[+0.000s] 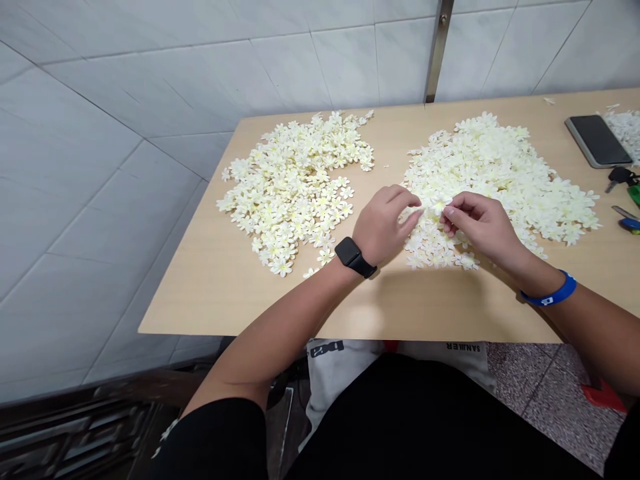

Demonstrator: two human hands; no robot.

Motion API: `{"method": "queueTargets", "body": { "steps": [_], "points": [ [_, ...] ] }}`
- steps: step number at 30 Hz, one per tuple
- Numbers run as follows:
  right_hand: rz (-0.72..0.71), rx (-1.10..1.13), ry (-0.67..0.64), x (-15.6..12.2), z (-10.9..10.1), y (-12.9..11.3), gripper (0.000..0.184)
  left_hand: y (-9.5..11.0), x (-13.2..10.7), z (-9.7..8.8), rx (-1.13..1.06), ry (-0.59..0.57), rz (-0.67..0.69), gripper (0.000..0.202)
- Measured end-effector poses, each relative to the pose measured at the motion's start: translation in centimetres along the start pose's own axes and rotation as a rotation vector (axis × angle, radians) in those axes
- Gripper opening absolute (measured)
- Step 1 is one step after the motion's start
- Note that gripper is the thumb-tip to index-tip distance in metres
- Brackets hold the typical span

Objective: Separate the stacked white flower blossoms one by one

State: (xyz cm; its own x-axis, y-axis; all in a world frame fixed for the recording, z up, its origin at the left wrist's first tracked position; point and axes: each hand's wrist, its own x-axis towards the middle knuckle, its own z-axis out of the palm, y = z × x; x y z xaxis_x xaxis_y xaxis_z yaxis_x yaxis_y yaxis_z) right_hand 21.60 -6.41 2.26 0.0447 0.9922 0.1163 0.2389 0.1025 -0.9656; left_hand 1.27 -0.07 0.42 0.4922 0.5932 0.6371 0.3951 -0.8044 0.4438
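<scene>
My right hand pinches a white artificial flower between thumb and fingertips. The flower faces up, above the near left part of the right-hand flower pile. Close by on its left, my left hand is curled, thumb and index tips nearly together beside the petals. Whatever may be between those tips is too small to make out. A second flower pile, creamier with yellow centres, spreads over the left of the table, with a few flowers loose at its near edge.
The wooden table stands against a tiled wall with a metal strip. At the far right lie a phone, keys and a heap of small white bits.
</scene>
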Motion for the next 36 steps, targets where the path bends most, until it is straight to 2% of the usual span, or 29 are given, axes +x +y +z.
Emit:
{"method": "queueTargets", "body": {
  "steps": [3, 9, 19, 28, 36],
  "points": [
    [-0.017, -0.017, -0.026, 0.0, 0.1, 0.2, 0.025, 0.2, -0.2, 0.5, -0.049, -0.058, 0.014, 0.016],
    [-0.106, -0.033, -0.109, -0.2, 0.4, 0.4, 0.025, 0.5, -0.4, 1.1, -0.159, -0.069, 0.035, 0.025],
    [-0.096, 0.044, -0.150, -0.3, 0.5, 0.5, 0.026, 0.5, -0.4, 0.9, -0.195, -0.048, 0.029, 0.019],
    [-0.114, 0.055, -0.157, -0.4, 0.4, 0.4, 0.029, 0.3, -0.3, 0.8, -0.293, 0.034, 0.116, 0.019],
    [-0.111, 0.056, -0.167, -0.4, 0.4, 0.4, 0.033, 0.2, -0.2, 0.6, -0.356, 0.010, 0.097, 0.023]
  ]
}}
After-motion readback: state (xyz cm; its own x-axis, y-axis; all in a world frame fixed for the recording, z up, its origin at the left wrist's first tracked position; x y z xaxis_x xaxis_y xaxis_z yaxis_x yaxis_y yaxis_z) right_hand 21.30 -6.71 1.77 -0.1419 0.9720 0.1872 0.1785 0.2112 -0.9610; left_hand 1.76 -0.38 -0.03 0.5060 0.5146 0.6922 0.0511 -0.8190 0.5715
